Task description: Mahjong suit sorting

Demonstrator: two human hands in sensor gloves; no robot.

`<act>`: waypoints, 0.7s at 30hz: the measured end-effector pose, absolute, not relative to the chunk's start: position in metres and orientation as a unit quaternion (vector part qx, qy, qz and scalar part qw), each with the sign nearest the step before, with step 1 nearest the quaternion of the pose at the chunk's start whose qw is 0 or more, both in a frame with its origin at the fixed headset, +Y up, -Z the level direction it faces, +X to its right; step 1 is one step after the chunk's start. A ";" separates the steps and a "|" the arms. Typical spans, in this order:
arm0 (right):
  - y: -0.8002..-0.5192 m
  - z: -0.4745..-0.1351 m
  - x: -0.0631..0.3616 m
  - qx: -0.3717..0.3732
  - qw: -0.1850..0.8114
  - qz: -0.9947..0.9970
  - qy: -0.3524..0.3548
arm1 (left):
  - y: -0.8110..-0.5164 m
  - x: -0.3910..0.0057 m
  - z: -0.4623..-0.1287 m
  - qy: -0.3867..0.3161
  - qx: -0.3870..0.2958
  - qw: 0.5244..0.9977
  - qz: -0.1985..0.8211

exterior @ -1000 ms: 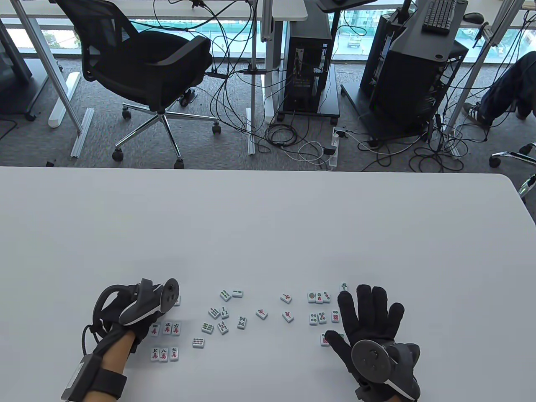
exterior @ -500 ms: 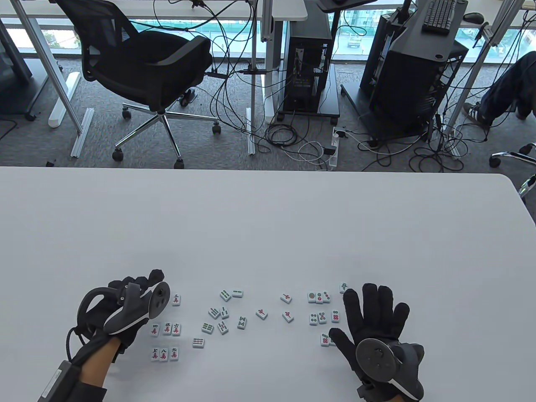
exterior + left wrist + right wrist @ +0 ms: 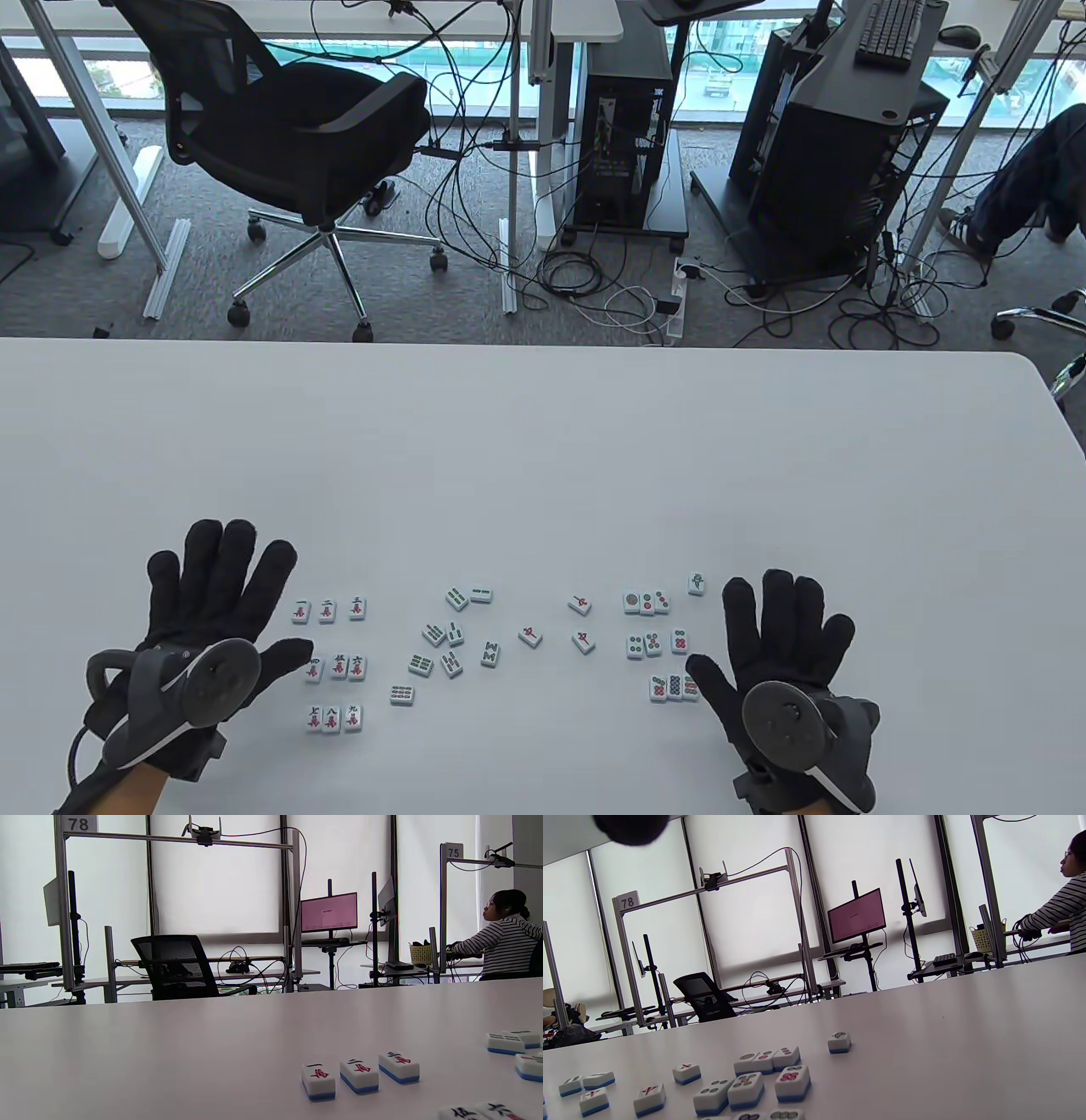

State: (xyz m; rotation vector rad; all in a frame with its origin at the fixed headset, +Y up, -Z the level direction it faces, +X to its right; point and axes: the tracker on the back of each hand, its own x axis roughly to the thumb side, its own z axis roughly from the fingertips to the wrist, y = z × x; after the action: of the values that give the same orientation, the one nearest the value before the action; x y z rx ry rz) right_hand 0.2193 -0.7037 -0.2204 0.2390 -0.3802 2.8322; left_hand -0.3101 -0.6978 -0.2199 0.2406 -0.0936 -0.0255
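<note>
Nothing gripped right now: your left hand (image 3: 216, 594) lies flat with fingers spread on the white table (image 3: 543, 441), and your right hand (image 3: 785, 645) lies the same way, fingers straight and fanned, holding no tile.

Between them the mahjong tiles are laid out face up. Next to your left hand sits the character block (image 3: 333, 665): three rows of three, nine tiles, each tile's long axis running away from you, neatly squared. In the middle, the bamboo cluster (image 3: 450, 641) counts nine tiles, loose and turned every which way, one of them apart at the near left. Three red-marked tiles (image 3: 560, 624) lie tilted further right. Beside your right hand the dot block (image 3: 657, 645) shows nine tiles in three rows, upright like the characters, the nearest row touching your thumb. One lone green-marked tile (image 3: 696, 583) sits off the block's far right corner, slightly tilted.

From the left wrist view you get what the overhead hides: the blue backs under the white faces, with the far character row (image 3: 360, 1074) low in the picture. The right wrist view shows the dot tiles (image 3: 763, 1077) up close and the lone tile (image 3: 839, 1042) beyond, a dark fingertip (image 3: 630, 827) hanging in at the top corner.
</note>
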 end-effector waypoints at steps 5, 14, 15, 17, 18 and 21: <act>-0.706 -0.222 0.220 0.081 0.132 0.980 -0.128 | -0.716 -0.323 -0.223 -0.026 0.090 0.995 -0.036; -0.697 -0.227 0.201 0.109 0.108 0.980 -0.129 | -0.714 -0.337 -0.216 -0.003 0.096 0.995 0.008; -0.689 -0.230 0.196 0.112 0.105 0.979 -0.132 | -0.713 -0.338 -0.215 -0.004 0.099 0.995 0.012; -0.670 -0.239 0.185 0.123 0.104 0.978 -0.131 | -0.712 -0.340 -0.215 -0.002 0.105 0.994 0.017; -0.662 -0.244 0.180 0.125 0.102 0.978 -0.131 | -0.713 -0.342 -0.216 0.000 0.105 0.994 0.017; -0.624 -0.266 0.155 0.125 0.098 0.978 -0.138 | -0.714 -0.347 -0.216 0.009 0.099 0.995 0.020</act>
State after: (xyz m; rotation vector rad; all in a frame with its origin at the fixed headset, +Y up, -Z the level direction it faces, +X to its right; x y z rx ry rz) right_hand 0.1555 -0.6243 -0.2660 0.3699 -0.4076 2.8936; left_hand -0.3468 -0.7136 -0.2163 0.1983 0.0173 0.0391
